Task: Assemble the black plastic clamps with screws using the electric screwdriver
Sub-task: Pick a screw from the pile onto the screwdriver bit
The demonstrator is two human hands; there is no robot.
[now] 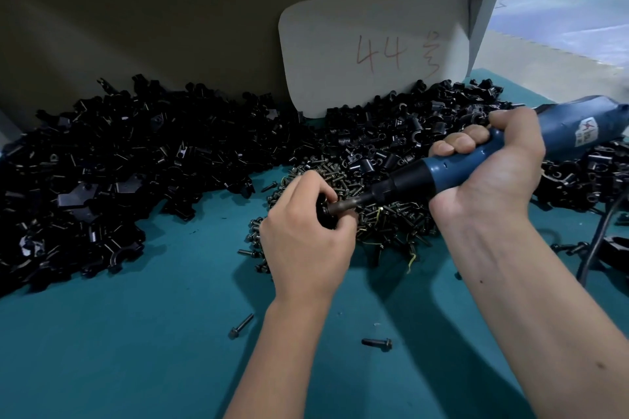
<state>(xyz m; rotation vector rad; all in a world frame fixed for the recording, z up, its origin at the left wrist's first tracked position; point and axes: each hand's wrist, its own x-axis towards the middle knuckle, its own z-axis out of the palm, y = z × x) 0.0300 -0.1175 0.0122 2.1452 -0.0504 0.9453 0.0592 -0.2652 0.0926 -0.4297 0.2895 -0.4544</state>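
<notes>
My right hand (490, 173) grips the blue electric screwdriver (558, 133), which slants down to the left. Its bit tip meets a black plastic clamp (325, 211) that my left hand (306, 241) holds with curled fingers just above the table. The clamp is mostly hidden by my fingers. A pile of dark screws (384, 224) lies under and behind both hands. A large heap of black clamp parts (119, 173) covers the left of the table, and another heap (401, 133) sits behind the screws.
The table has a teal mat (153, 333). Two loose screws (241, 326) (377, 343) lie on it near my forearms. A grey card marked 44 (374, 51) leans on the back wall. The screwdriver's cable (599, 235) runs down at the right beside more black parts (616, 248).
</notes>
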